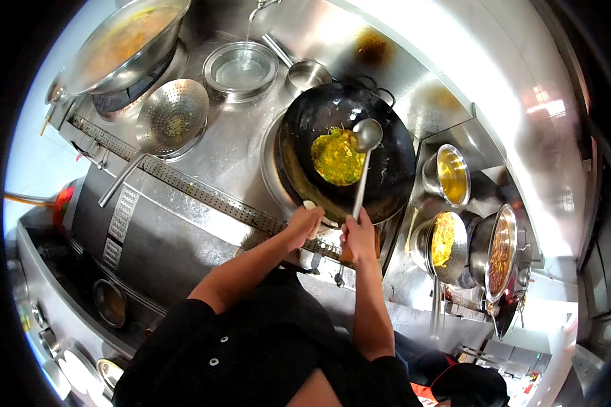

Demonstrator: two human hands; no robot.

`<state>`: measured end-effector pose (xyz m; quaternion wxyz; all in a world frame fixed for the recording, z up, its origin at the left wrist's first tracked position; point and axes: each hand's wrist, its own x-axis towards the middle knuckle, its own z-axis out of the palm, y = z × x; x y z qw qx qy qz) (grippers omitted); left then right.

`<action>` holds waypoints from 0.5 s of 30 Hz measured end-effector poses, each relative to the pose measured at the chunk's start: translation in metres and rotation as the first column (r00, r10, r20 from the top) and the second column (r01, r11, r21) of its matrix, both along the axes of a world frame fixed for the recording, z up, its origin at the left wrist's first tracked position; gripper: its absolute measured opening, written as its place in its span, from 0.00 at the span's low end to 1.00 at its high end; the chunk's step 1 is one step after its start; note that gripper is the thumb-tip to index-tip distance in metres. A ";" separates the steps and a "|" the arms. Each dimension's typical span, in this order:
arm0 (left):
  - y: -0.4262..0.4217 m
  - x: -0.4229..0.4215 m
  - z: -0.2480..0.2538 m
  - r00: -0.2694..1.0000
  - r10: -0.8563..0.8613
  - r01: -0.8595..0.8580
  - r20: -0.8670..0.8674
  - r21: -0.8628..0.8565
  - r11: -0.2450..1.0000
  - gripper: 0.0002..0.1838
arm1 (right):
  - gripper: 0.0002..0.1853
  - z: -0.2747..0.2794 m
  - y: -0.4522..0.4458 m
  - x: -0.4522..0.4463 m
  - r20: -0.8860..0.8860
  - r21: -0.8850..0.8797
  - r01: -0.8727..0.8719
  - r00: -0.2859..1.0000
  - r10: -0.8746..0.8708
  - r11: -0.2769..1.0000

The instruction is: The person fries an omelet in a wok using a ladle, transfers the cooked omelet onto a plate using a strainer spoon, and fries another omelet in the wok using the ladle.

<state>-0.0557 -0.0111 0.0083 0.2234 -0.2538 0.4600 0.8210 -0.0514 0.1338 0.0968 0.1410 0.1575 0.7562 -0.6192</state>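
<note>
A large black wok [394, 159] sits tilted on the burner. In it lies a round yellow-green egg omelette [336, 163] flecked with greens. My right hand [360, 237] is closed around the handle of a long metal ladle [367, 136], whose bowl rests over the omelette's upper right edge. At the wok's near left rim, my left hand [304, 226] is closed on a pale folded cloth [310, 205]. Whether its fingers also grip the wok's handle is hidden.
Left are a perforated strainer [173, 115], a large steaming pan [125, 51] and a water basin [241, 71] under a running tap. A saucepan [307, 76] stands behind. Right are a yellow-liquid bowl [453, 175], a strainer with egg [445, 239] and a chili-filled pot [501, 252]. Someone in a black cap [470, 383] is below right.
</note>
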 end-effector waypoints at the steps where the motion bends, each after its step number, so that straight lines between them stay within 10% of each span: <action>1: 0.001 0.000 -0.003 1.000 -0.004 0.004 -0.024 0.004 1.000 0.08 | 0.14 0.013 0.005 0.008 0.049 0.038 0.039 0.998 -0.041 0.999; 11: 0.006 -0.003 -0.016 0.999 0.000 -0.005 0.043 0.102 0.995 0.11 | 0.09 0.020 0.009 0.048 0.153 0.062 -0.047 0.987 0.037 0.997; 15: -0.001 -0.003 -0.003 0.998 -0.055 0.053 0.035 0.071 0.996 0.14 | 0.05 0.024 0.005 0.045 0.276 -0.265 0.088 0.961 -0.012 0.960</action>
